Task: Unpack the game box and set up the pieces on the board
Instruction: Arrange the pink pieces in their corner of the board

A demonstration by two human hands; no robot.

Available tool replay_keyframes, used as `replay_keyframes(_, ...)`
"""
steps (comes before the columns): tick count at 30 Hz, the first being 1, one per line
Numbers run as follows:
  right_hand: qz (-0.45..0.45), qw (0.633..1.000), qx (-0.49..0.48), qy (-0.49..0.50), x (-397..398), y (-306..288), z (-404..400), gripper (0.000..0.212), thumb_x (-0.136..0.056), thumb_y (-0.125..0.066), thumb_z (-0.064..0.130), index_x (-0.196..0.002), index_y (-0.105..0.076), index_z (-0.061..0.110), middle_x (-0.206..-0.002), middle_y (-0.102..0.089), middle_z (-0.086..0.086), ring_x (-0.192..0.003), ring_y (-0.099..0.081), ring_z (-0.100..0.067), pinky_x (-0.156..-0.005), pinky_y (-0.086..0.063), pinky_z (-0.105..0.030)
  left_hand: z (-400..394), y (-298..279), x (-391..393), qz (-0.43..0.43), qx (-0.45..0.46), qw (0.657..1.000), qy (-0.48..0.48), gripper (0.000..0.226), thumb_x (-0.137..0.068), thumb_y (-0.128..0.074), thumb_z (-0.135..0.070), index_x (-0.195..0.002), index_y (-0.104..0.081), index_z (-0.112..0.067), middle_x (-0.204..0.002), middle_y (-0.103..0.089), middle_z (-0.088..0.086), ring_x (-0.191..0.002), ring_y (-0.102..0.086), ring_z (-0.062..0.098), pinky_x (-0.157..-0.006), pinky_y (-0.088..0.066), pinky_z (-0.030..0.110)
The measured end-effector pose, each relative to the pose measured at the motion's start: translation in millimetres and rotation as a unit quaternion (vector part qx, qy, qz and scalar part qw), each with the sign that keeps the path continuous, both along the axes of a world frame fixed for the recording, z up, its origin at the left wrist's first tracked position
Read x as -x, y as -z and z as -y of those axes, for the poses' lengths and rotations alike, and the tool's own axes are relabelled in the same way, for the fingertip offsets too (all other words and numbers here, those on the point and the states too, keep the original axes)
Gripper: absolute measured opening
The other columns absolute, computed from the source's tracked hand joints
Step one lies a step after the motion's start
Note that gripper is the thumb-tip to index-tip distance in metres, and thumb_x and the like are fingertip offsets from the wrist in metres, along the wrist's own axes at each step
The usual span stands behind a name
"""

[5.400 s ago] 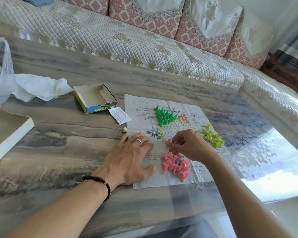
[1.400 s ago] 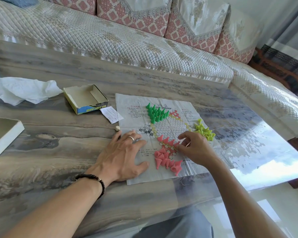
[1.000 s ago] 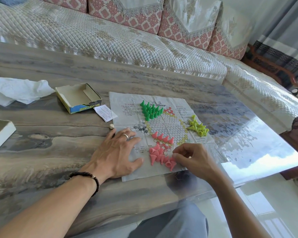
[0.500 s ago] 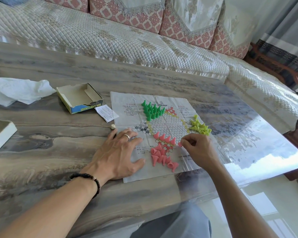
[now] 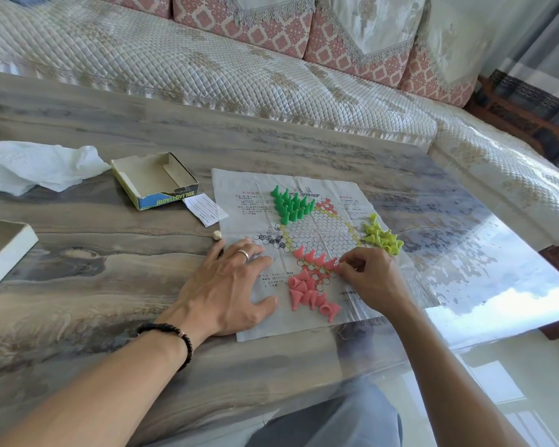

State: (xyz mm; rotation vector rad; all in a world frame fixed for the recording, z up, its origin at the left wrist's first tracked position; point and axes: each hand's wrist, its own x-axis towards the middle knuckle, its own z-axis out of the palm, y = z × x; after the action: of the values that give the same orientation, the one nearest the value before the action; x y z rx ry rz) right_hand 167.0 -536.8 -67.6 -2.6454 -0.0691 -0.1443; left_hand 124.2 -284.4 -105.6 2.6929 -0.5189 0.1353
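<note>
Pinching a pink piece (image 5: 336, 265) at the row's end, right hand (image 5: 371, 279) works over the paper board (image 5: 352, 195). Left hand (image 5: 229, 285) lies flat, fingers spread, pressing the board.

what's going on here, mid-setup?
Yes, mid-setup. A person is laying out a paper game board on the table. The left hand lies flat on the sheet, holding it down. The right hand pinches a pink piece at the end of a row of standing pink pieces; more pink pieces lie in a loose heap below. The green pieces stand grouped; the yellow pieces lie in a pile. The open game box sits left of the board.
</note>
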Motion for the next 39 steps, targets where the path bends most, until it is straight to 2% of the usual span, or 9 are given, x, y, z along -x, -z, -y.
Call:
replay_keyframes(5, 0.019, 0.999, -0.03, 0.019, 6.4, 1.2, 3.0, 0.014, -0.084, -0.07, 0.023, -0.094, -0.064, 0.016, -0.074, -0.063, 0.005, -0.068, -0.058, -0.01, -0.064, -0.044, -0.024, -0.4, 0.8, -1.1, -0.003, -0.001, 1.0, -0.001, 0.077, -0.074, -0.033, -0.07, -0.138, -0.046, -0.028, -0.15, -0.035, -0.005, -0.145, -0.018, 0.013, -0.119, -0.007, 0.039)
replay_keyframes(10, -0.018, 0.997, -0.081, 0.003, 28.1, -4.9, 1.5, 0.021, -0.085, -0.067, 0.022, -0.066, -0.061, 0.017, -0.055, -0.049, 0.01, -0.05, -0.042, -0.005, -0.052, -0.035, -0.018, -0.3, 0.1, -0.8, -0.003, -0.01, 1.0, -0.001, 0.083, -0.07, -0.026, -0.072, -0.138, -0.044, -0.029, -0.15, -0.035, -0.005, -0.145, -0.018, 0.012, -0.119, -0.008, 0.039)
replay_keyframes(14, -0.098, 0.992, -0.058, -0.062, 44.6, -7.1, -2.6, 0.015, -0.084, -0.066, 0.03, -0.071, -0.066, 0.022, -0.053, -0.046, 0.009, -0.049, -0.04, -0.006, -0.05, -0.034, -0.021, -0.7, -0.6, -1.0, 0.004, -0.005, 1.0, 0.002, 0.082, -0.069, -0.027, -0.072, -0.133, -0.049, -0.027, -0.146, -0.04, -0.004, -0.142, -0.024, 0.014, -0.118, -0.012, 0.039)
replay_keyframes(19, -0.108, 0.989, -0.062, -0.077, 51.2, -6.3, -0.9, 0.01, -0.08, -0.071, 0.027, -0.073, -0.067, 0.021, -0.062, -0.064, 0.001, -0.054, -0.05, -0.007, -0.056, -0.042, -0.026, 0.4, -0.1, -0.6, 0.006, -0.006, 1.0, 0.003, 0.081, -0.07, -0.029, -0.072, -0.133, -0.05, -0.026, -0.147, -0.04, -0.004, -0.142, -0.025, 0.014, -0.118, -0.013, 0.039)
replay_keyframes(26, -0.133, 0.986, -0.035, -0.089, 52.2, -9.9, 4.9, 0.014, -0.086, -0.068, 0.026, -0.074, -0.069, 0.019, -0.06, -0.062, 0.008, -0.051, -0.047, 0.0, -0.053, -0.036, -0.016, 0.4, -1.4, 0.1, 0.009, 0.003, 1.0, 0.002, 0.082, -0.069, -0.027, -0.072, -0.134, -0.05, -0.026, -0.148, -0.039, -0.004, -0.142, -0.024, 0.013, -0.118, -0.01, 0.037)
replay_keyframes(30, -0.136, 0.976, -0.172, -0.012, 44.7, -19.9, 4.7, 0.01, -0.093, -0.056, 0.009, -0.085, -0.061, 0.008, -0.072, -0.071, -0.007, -0.06, -0.064, -0.017, -0.061, -0.054, -0.038, 0.7, -1.6, 0.7, 0.001, 0.011, 1.0, 0.002, 0.08, -0.071, -0.029, -0.071, -0.135, -0.048, -0.027, -0.15, -0.037, -0.004, -0.143, -0.022, 0.014, -0.118, -0.008, 0.039)
replay_keyframes(33, -0.126, 0.961, -0.244, 0.023, 36.4, -29.2, -3.6, 0.009, -0.095, -0.053, 0.004, -0.087, -0.058, 0.003, -0.077, -0.072, -0.017, -0.063, -0.069, -0.026, -0.066, -0.057, -0.042, 0.9, -1.0, 0.8, 0.0, 0.011, 1.0, 0.001, 0.072, -0.077, -0.04, -0.067, -0.136, -0.046, -0.027, -0.151, -0.035, -0.004, -0.144, -0.02, 0.012, -0.118, -0.006, 0.038)
replay_keyframes(36, -0.107, 0.972, -0.209, 0.008, 25.6, -33.9, -14.3, 0.009, -0.094, -0.055, 0.005, -0.087, -0.06, 0.005, -0.073, -0.069, -0.015, -0.059, -0.064, -0.021, -0.064, -0.06, -0.042, 0.8, -1.4, 0.9, -0.009, 0.006, 1.0, 0.0, 0.07, -0.08, -0.043, -0.065, -0.139, -0.042, -0.028, -0.153, -0.032, -0.005, -0.145, -0.016, 0.012, -0.119, -0.004, 0.038)
replay_keyframes(39, -0.071, 0.993, -0.088, -0.033, 15.5, -35.4, -23.8, 0.011, -0.095, -0.054, 0.01, -0.094, -0.063, 0.015, -0.059, -0.055, -0.004, -0.053, -0.054, -0.013, -0.054, -0.059, -0.035, 0.8, -1.9, 1.1, -0.015, 0.0, 1.0, -0.002, 0.069, -0.082, -0.044, -0.065, -0.141, -0.039, -0.029, -0.154, -0.029, -0.005, -0.146, -0.013, 0.011, -0.119, -0.003, 0.038)
